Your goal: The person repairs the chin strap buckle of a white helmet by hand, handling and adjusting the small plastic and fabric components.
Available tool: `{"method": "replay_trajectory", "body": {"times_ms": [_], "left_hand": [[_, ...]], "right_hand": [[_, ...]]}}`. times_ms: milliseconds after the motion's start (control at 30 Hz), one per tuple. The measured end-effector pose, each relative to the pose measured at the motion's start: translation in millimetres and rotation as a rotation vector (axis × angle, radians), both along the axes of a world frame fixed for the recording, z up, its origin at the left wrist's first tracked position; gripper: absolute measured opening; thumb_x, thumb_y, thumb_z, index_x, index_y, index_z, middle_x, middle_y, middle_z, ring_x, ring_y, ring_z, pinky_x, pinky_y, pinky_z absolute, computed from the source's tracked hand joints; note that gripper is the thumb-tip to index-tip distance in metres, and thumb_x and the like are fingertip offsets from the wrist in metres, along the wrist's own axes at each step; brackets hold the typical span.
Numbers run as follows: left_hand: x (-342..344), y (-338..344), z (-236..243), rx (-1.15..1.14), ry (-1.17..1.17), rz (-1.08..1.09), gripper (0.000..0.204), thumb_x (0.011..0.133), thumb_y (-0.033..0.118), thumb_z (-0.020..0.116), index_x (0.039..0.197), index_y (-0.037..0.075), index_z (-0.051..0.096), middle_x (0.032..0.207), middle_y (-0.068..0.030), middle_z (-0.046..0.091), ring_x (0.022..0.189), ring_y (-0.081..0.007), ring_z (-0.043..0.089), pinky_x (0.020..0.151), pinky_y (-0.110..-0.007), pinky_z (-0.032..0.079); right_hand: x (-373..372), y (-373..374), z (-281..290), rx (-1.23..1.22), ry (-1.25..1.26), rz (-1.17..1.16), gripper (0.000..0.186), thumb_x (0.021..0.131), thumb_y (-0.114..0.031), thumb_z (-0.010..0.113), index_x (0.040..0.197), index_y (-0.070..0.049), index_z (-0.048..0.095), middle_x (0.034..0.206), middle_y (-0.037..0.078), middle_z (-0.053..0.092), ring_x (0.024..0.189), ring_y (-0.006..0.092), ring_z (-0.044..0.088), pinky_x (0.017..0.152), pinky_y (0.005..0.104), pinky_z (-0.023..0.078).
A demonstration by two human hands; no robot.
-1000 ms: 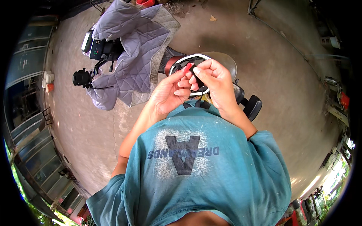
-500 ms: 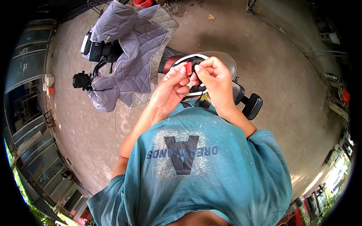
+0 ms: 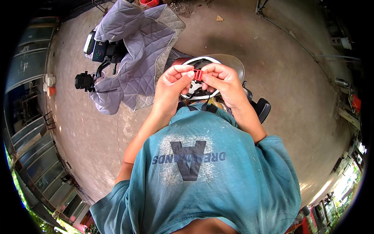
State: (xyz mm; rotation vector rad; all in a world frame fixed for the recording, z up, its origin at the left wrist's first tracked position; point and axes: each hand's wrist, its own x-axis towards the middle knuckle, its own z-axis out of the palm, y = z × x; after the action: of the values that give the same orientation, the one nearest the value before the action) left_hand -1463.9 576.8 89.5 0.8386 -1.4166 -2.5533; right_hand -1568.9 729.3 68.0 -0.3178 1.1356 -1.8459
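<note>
Above my lap, a small red plastic buckle (image 3: 198, 75) is pinched between the fingertips of both hands. My left hand (image 3: 175, 81) grips its left end with thumb and forefinger. At the right end, my right hand (image 3: 224, 82) holds it the same way, other fingers curled. Beneath the hands a helmet (image 3: 193, 97) with a white rim lies with its inside facing up, a clear visor (image 3: 236, 66) at its far right. Black straps (image 3: 208, 102) hang from it toward my shirt. My hands cover part of the helmet's interior.
A scooter with a grey quilted cover (image 3: 142, 50) stands ahead to the left, its black mirror (image 3: 83, 81) sticking out. Another black mirror-like part (image 3: 261, 109) is right of my lap. White and orange containers (image 3: 50, 84) sit by the left wall.
Both hands have turned, so the red buckle now lies flat and shows its open frame. The black piece by my right fingers no longer shows. My right hand has shifted slightly down.
</note>
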Motion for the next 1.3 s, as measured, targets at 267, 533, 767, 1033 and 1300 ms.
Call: {"method": "replay_trajectory", "body": {"times_ms": [267,533,767,1033,1300], "left_hand": [[-2.8,5.3,16.6,-0.314,-0.004,0.008,0.018,0.091,0.006,0.069,0.105,-0.001,0.063,0.091,-0.0031,0.068,0.075,-0.0043,0.059,0.064,-0.017,0.046],[2.2,8.1,21.9,-0.754,0.031,-0.088,0.018,0.086,0.003,0.073,0.101,-0.002,0.065,0.090,-0.0028,0.067,0.073,-0.0043,0.059,0.065,-0.017,0.046],[-0.7,15.2,41.6,-1.032,0.032,-0.114,0.013,0.082,0.002,0.075,0.093,0.003,0.070,0.077,-0.0002,0.062,0.067,-0.0040,0.055,0.056,-0.020,0.041],[-2.1,15.0,36.6,-1.253,0.118,-0.034,0.012,0.079,0.005,0.075,0.090,0.007,0.070,0.074,-0.0023,0.063,0.060,-0.0128,0.055,0.053,-0.028,0.043],[-4.9,13.5,29.5,-1.254,0.159,0.038,0.015,0.078,0.003,0.075,0.091,0.008,0.070,0.073,-0.0023,0.063,0.059,-0.0138,0.057,0.051,-0.029,0.043]], "right_hand": [[-3.3,-0.6,-12.1,-0.005,0.068,0.041,0.013,0.093,-0.009,0.065,0.102,0.000,0.065,0.085,0.003,0.066,0.076,0.0079,0.061,0.069,0.0219,0.048],[-4.3,-1.2,-13.5,-0.106,0.065,0.033,0.008,0.094,-0.007,0.063,0.099,-0.002,0.061,0.092,0.004,0.065,0.082,0.0100,0.062,0.073,0.0242,0.050],[-5.1,0.0,-21.3,-0.159,0.101,0.030,0.009,0.093,-0.010,0.066,0.097,-0.003,0.063,0.099,0.002,0.064,0.093,0.0107,0.060,0.086,0.0271,0.048],[0.6,-1.1,-12.0,-0.172,0.008,-0.021,0.013,0.093,-0.012,0.065,0.102,-0.001,0.064,0.101,0.003,0.065,0.096,0.0117,0.060,0.088,0.0273,0.048],[8.6,-3.7,-6.8,-0.102,-0.029,-0.115,0.016,0.092,-0.010,0.067,0.105,-0.001,0.064,0.101,0.005,0.067,0.093,0.0105,0.062,0.086,0.0250,0.049]]}}
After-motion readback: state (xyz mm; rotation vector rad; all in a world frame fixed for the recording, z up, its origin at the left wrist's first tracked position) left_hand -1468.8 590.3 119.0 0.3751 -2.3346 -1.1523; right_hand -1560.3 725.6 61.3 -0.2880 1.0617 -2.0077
